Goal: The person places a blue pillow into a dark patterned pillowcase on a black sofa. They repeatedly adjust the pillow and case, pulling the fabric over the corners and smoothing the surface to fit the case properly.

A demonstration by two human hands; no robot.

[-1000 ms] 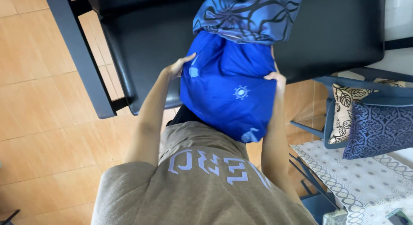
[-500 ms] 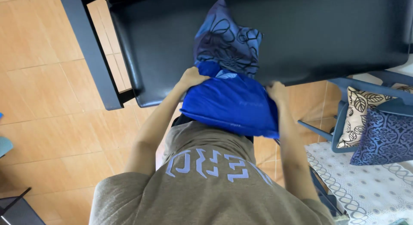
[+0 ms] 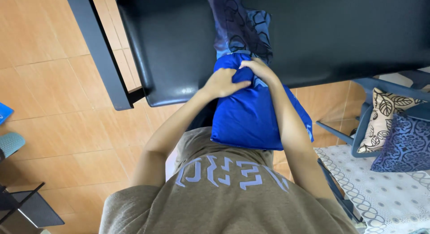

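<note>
So the person's got a bright blue fabric cushion (image 3: pixel 251 120) propped against their lap, its top end at the front edge of the black leather sofa seat (image 3: pixel 179 50). Both hands are bunched at that top end: left hand (image 3: pixel 222 83) with fingers curled tight into the blue cloth, right hand (image 3: pixel 259 69) clamped over it just beside the left, touching. A dark blue floral-patterned cover (image 3: pixel 244 26) trails from the cushion's top up across the seat. Patterned pillows (image 3: pixel 398 131) sit on a blue chair well off to the right.
</note>
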